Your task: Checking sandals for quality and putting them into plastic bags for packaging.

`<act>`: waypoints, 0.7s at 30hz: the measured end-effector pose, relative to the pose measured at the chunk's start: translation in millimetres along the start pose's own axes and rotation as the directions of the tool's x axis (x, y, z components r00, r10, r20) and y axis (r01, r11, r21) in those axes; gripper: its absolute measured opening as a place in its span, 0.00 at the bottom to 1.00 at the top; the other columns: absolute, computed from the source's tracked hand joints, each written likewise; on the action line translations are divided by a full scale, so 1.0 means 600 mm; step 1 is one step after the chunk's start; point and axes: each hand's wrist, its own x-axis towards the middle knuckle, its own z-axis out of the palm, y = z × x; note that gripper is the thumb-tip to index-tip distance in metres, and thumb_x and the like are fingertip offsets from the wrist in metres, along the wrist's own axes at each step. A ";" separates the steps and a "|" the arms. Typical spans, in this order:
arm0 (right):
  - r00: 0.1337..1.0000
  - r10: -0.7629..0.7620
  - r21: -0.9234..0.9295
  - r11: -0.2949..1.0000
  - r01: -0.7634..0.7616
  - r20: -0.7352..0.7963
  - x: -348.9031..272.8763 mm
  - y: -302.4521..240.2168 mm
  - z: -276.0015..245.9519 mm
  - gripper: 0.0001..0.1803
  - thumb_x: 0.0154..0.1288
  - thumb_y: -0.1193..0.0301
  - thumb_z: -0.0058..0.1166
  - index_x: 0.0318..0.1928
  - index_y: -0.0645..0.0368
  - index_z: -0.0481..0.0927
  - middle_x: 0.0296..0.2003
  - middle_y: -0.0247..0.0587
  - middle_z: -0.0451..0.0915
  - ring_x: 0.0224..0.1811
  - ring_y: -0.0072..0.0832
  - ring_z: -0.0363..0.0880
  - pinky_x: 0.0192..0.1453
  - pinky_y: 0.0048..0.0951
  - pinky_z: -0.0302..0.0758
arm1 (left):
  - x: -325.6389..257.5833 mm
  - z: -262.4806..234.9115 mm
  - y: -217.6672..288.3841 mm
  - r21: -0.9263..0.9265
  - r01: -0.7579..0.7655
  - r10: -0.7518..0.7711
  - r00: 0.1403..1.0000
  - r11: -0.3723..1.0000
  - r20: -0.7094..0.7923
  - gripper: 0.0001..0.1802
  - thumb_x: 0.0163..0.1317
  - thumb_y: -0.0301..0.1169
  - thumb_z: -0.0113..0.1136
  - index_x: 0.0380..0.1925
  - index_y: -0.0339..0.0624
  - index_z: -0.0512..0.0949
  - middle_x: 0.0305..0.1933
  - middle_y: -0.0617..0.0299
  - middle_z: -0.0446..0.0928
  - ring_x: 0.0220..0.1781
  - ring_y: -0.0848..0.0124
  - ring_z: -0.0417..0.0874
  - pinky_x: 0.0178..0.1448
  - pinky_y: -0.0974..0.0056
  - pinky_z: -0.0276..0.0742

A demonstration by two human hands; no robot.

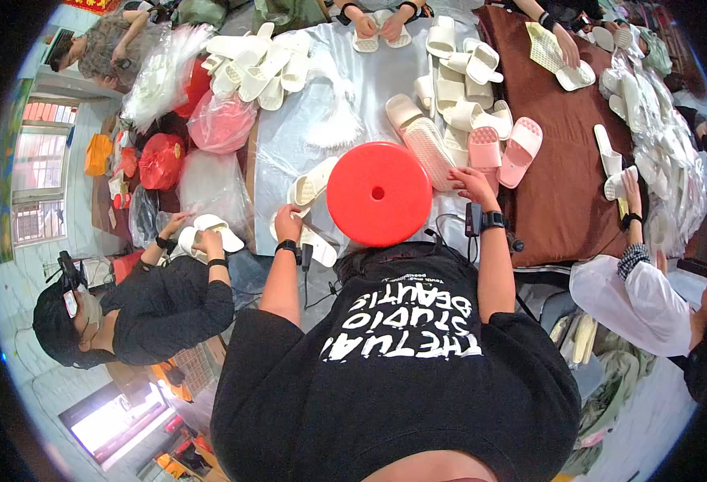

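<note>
A: Here we are, and what do we have to the left of that round red plastic stool (379, 215)?

B: Our left hand (288, 225), and it's right in among the footwear! An off-white slipper with a broad strap (313, 183) sits just beside the stool, and a smooth white slipper (315, 243) lies nearer to us.

A: Are we grasping either one?

B: Those fingers are bent and right up against the pair, but we can't tell whether they're gripping.

A: Over to the right of the stool, then!

B: There's our right hand (474, 186), fingers spread, the tips reaching the edge of a long cream slipper with a dotted sole (431, 149). Touching, we'd say; whether they've clamped on, we can't tell.

A: And the neighbours?

B: We spot two pale pink textured slippers (522, 153) further right of the stool, one of them just beyond that hand.

A: Beyond the stool?

B: A heap of white slippers (261, 68) off to the left, on a tabletop (285, 149) under shiny pale sheeting, and well left of the stool a co-worker in a black top (169, 309) handles another white pair (221, 229)!
</note>
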 end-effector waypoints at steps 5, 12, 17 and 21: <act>1.000 0.015 -0.009 1.000 -0.016 -0.016 -0.002 0.006 -0.014 0.16 0.72 0.57 0.58 0.53 0.52 0.82 0.44 0.29 0.86 0.38 0.20 0.82 0.38 0.24 0.74 | -0.010 0.053 -0.014 -0.097 0.203 -0.196 0.978 0.974 0.078 0.11 0.52 0.32 0.65 0.36 0.42 0.86 0.44 0.48 0.84 0.51 0.53 0.84 0.58 0.55 0.78; 0.996 0.082 0.049 0.995 -0.083 0.027 0.022 0.020 -0.041 0.17 0.75 0.57 0.55 0.56 0.50 0.81 0.46 0.27 0.85 0.38 0.21 0.82 0.36 0.24 0.77 | -0.075 0.084 -0.079 0.119 0.189 -0.204 0.970 0.975 0.130 0.26 0.48 0.43 0.74 0.49 0.50 0.81 0.67 0.55 0.72 0.72 0.54 0.67 0.72 0.46 0.64; 0.990 0.132 0.048 0.990 -0.134 0.041 0.039 0.059 -0.052 0.16 0.74 0.58 0.57 0.55 0.51 0.81 0.46 0.29 0.85 0.39 0.24 0.82 0.38 0.25 0.77 | -0.085 0.056 -0.013 0.371 0.255 -0.356 0.904 0.893 0.236 0.44 0.45 0.44 0.78 0.65 0.56 0.70 0.77 0.53 0.56 0.75 0.47 0.60 0.70 0.38 0.66; 0.981 0.194 0.087 0.977 -0.194 0.012 0.041 0.075 -0.067 0.15 0.74 0.59 0.57 0.54 0.51 0.81 0.46 0.30 0.85 0.39 0.26 0.83 0.38 0.27 0.78 | -0.078 0.067 0.022 0.487 0.399 -0.581 0.753 0.777 0.309 0.59 0.42 0.45 0.82 0.74 0.74 0.57 0.84 0.53 0.34 0.80 0.37 0.46 0.70 0.32 0.63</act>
